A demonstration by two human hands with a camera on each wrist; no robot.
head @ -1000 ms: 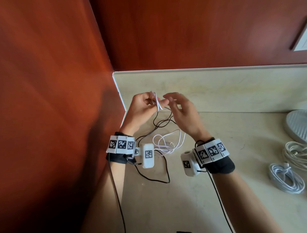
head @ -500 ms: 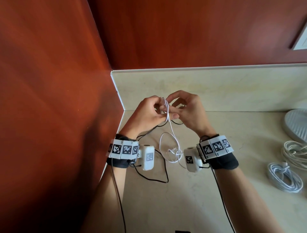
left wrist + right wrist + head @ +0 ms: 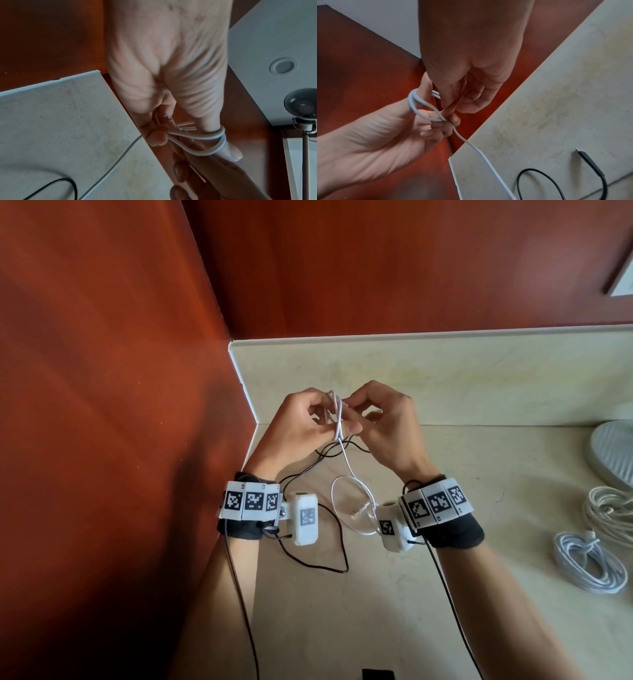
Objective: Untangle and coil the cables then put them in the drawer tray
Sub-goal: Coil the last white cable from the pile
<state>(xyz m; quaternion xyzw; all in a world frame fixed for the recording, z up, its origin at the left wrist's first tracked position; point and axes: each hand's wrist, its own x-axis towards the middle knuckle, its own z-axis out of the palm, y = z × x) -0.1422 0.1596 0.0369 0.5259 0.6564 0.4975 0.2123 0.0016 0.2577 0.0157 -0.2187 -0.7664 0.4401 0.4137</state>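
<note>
I am holding the white cable up in the air above the counter, near the corner of the red wall. My left hand is keeping two loops of it around the thumb, with the fingers curled on the strands. My right hand is pinching the same cable just beside. The rest of the cable is hanging down to the counter, where a thin black cable is lying. Two coiled white cables are lying far to the right.

Hidden and cut-off parts

The white cable vanishes inside both hands' grip; a pale ribbed object and a coiled white cable are cut by the right edge.
</note>
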